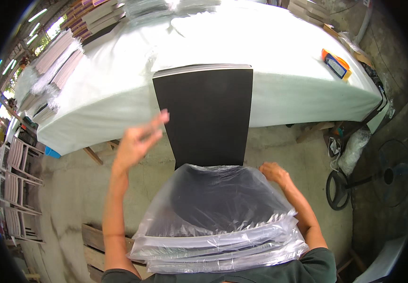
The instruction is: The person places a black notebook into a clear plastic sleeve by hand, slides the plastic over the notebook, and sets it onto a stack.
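A stack of black boards (206, 113) with pale edges at its far end leans against the white-covered table. Clear plastic bags (227, 207) spread over its near part, bunched in folds against my body. My left hand (140, 141) is raised beside the stack's left edge, open, its fingers stretched out and holding nothing. At the right corner of the bag's mouth, my right hand (273, 172) is closed, seemingly on the plastic edge; its fingertips are hidden.
The table (289, 99) is draped in white sheeting. An orange and blue container (337, 64) stands on its right part. Wrapped stacks (55, 70) sit at the left end. A fan (389, 175) is at the right; pale plastic chairs (20, 188) are at the left.
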A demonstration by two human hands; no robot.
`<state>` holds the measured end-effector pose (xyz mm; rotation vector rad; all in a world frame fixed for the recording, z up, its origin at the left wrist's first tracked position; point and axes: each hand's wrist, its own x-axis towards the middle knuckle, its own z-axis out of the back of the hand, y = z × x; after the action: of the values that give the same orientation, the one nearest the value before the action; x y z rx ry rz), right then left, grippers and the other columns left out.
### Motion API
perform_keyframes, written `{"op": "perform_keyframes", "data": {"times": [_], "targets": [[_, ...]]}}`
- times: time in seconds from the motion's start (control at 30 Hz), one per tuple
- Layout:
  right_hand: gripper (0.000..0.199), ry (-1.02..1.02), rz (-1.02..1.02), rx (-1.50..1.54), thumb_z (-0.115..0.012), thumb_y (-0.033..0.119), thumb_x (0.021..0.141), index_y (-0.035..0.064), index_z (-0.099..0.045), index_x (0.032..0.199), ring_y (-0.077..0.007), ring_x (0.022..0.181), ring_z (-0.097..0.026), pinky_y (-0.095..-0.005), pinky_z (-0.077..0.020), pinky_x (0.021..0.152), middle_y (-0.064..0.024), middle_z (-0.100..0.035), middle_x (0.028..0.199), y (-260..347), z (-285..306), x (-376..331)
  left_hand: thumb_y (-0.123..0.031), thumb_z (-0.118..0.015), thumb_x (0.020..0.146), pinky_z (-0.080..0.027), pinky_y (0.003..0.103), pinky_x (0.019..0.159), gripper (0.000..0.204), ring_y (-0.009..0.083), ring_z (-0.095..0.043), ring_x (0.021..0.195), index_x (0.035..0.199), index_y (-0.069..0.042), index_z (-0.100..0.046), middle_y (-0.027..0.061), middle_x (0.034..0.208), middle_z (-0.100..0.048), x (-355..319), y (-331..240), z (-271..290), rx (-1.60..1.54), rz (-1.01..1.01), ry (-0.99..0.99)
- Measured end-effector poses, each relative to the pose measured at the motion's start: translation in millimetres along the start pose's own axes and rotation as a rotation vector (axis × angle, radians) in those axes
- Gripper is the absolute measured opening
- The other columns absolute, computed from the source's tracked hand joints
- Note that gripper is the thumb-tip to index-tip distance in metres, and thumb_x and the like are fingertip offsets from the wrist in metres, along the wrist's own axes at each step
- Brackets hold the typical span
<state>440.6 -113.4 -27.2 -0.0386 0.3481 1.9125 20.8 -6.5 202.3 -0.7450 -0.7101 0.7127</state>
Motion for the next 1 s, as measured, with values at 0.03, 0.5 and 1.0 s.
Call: {"op": "perform_keyframes", "data": {"times": [0.03,0.5,1.0], "targets": [[0.014,0.089,-0.145,0.007,-0.054,0.014,0.077,0.0051,-0.065,0.076,-0.0333,0.076,-0.062,-0.0419,-0.0497,0.073,-0.0153,-0.063,0.076,-4,30,3,-0.008,-0.055,0.088,-0.041,0.023,0.086,0.035,0.0088,-0.052,0.108,0.123,-0.002,-0.054,0.0062,0.125,-0.056,34,-16,4,0.086,-0.163,-0.068],[0.031,-0.932,0.296,0.336,-0.065,0.000,0.072,0.0021,-0.058,0.101,-0.0203,0.092,-0.061,-0.0365,-0.0445,0.085,-0.0092,-0.065,0.094,49,316,169,0.005,-0.062,0.076,-0.043,0.034,0.098,0.063,0.0274,-0.042,0.124,0.134,0.003,-0.036,0.0136,0.136,-0.042,258,-11,-27,0.119,-0.149,0.250],[0.026,-0.919,0.234,0.137,-0.072,0.010,0.070,0.0023,-0.056,0.089,-0.0232,0.084,-0.057,-0.0358,-0.0452,0.077,-0.0088,-0.059,0.083,50,320,165,0.016,-0.058,0.071,-0.048,0.036,0.094,0.077,0.0379,-0.038,0.124,0.139,-0.002,-0.027,0.0153,0.148,-0.016,248,-30,-13,-0.374,-0.136,0.207]]}}
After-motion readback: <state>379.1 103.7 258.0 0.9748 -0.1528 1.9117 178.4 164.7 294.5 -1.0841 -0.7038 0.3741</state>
